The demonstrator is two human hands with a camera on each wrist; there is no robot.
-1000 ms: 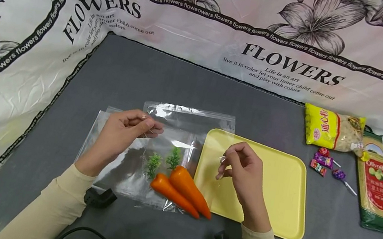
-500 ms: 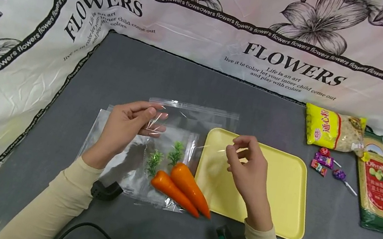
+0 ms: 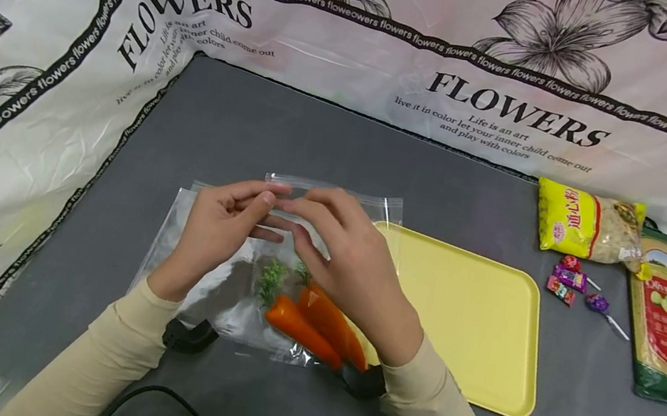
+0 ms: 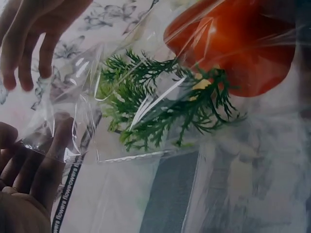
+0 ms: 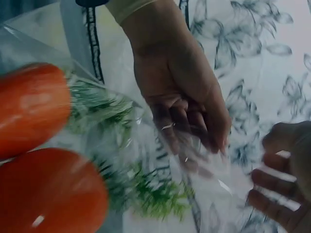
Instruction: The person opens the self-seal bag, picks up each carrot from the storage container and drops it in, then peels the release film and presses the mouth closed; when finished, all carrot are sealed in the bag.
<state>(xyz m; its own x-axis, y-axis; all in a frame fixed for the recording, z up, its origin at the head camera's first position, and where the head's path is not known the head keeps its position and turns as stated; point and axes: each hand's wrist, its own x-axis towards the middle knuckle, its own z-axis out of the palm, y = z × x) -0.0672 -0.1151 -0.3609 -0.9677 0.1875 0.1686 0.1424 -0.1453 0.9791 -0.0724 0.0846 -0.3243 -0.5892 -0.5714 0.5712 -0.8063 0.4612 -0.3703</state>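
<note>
The left hand [image 3: 217,226] pinches the clear bag [image 4: 85,111], at the yellow tray's [image 3: 472,322] nine o'clock; the right hand [image 3: 358,262] is loosely spread. A light, even grip should part the bag cleanly.

carrots [image 3: 305,332] at tray's L end | sweets [image 3: 570,278] R of tray [image 3: 473,315] | pasta pkt [image 3: 590,223] behind sweets

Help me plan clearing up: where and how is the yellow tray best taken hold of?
Probably the right rim of the yellow tray, near its closer corner, pinched over and under from the person's right. The raised edge offers a lip there, while the clear bag and right hand overlap its left end in view, and wrapped candies lie beside the farther right corner.
</note>
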